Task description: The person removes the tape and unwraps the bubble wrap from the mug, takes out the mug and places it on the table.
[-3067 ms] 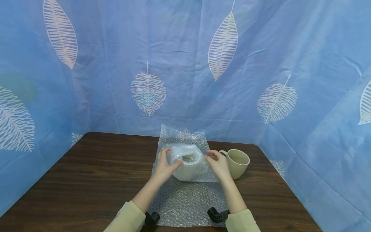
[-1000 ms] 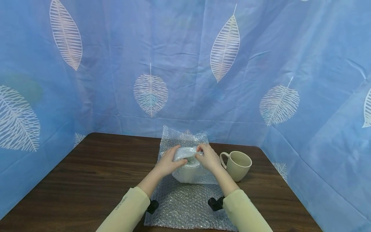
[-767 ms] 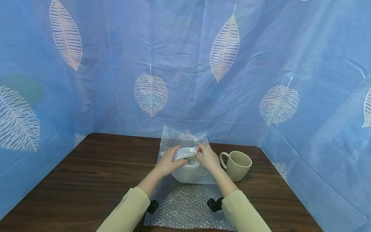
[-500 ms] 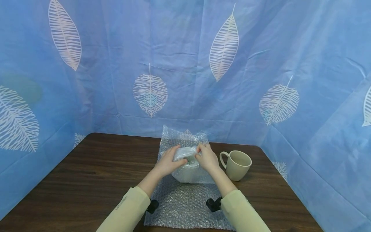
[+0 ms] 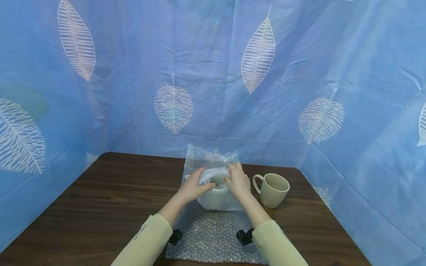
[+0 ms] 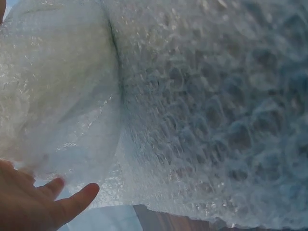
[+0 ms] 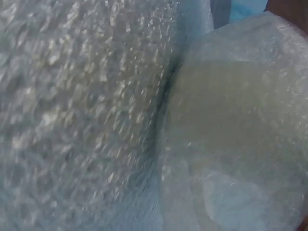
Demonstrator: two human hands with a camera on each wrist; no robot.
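A bubble-wrapped bundle (image 5: 213,201) stands mid-table, a pale thing showing dimly through its layers in both wrist views. Its top gapes in a ring of folded bubble wrap. From the left, my left hand (image 5: 193,187) holds the bundle, thumb over the rim and fingers along the side; in the left wrist view those fingers (image 6: 77,204) lie against the wrap. My right hand (image 5: 238,184) pinches the ring's right edge between thumb and fingers. Below the bundle lies the rest of the bubble wrap sheet (image 5: 213,236). Most of the right hand is hidden in the right wrist view.
A beige mug (image 5: 273,194) stands upright close to the right forearm, its handle toward the bundle. The dark wooden table (image 5: 110,207) extends to both sides. A blue leaf-print curtain (image 5: 213,111) hangs behind and at the sides.
From wider apart, both hands have closed in on the bundle's top, the right now pinching its edge. In the last half second the right hand shifted slightly away from me and the top gap looks wider.
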